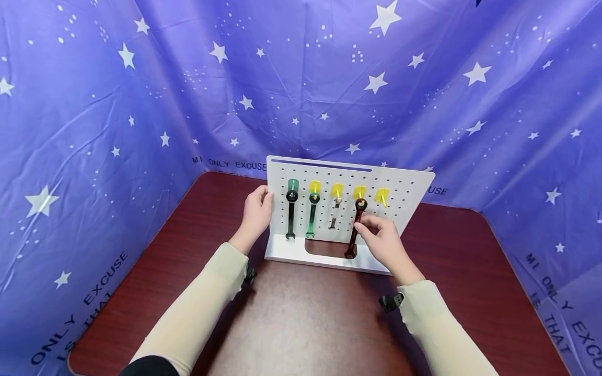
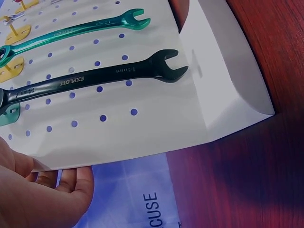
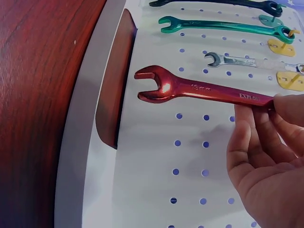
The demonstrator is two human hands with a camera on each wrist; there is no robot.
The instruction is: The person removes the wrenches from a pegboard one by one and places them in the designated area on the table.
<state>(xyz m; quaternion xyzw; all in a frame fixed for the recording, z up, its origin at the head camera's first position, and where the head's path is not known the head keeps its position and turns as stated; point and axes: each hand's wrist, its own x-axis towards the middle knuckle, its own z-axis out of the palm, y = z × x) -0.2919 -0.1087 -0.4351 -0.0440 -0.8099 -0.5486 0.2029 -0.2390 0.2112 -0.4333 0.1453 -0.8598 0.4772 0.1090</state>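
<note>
A white pegboard (image 1: 418, 180) stands on the table with wrenches hanging from its hooks. My left hand (image 1: 258, 211) grips the board's left edge, thumb in front and fingertips behind it in the left wrist view. With my right hand (image 1: 383, 243) I pinch a red wrench (image 3: 190, 89) by its middle; its ring end is at the fourth hook (image 1: 359, 191) and its forked end points down. To its left hang a small silver wrench (image 3: 237, 61), a green wrench (image 1: 312, 216) and a black wrench (image 2: 85, 81). The rightmost yellow hook (image 1: 382, 197) carries no wrench.
The board's white base (image 1: 282, 253) sits on a dark red wooden table (image 1: 451, 261), with a cutout at its middle. A purple curtain (image 1: 301, 78) with white stars surrounds the table's back and sides.
</note>
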